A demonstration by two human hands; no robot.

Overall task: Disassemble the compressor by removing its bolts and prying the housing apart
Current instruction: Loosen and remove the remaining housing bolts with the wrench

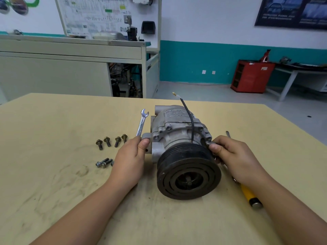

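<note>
A grey metal compressor [177, 128] with a black pulley [188, 171] facing me lies on the tan table [53, 174]. A black wire [190, 121] rises from its top. My left hand [130, 160] grips the lower end of a silver open-end wrench [142, 122] and rests against the compressor's left mounting ear. My right hand [233, 160] pinches a bolt head [211, 143] on the right flange, just behind the pulley. Several removed bolts [110, 141] stand in a row to the left, and more bolts [104, 163] lie below them.
A yellow-handled screwdriver [248, 193] lies on the table under my right forearm, its tip showing beyond my hand. Behind the table stand a grey cabinet [70, 68] and a red tool cart [251, 76] on the floor.
</note>
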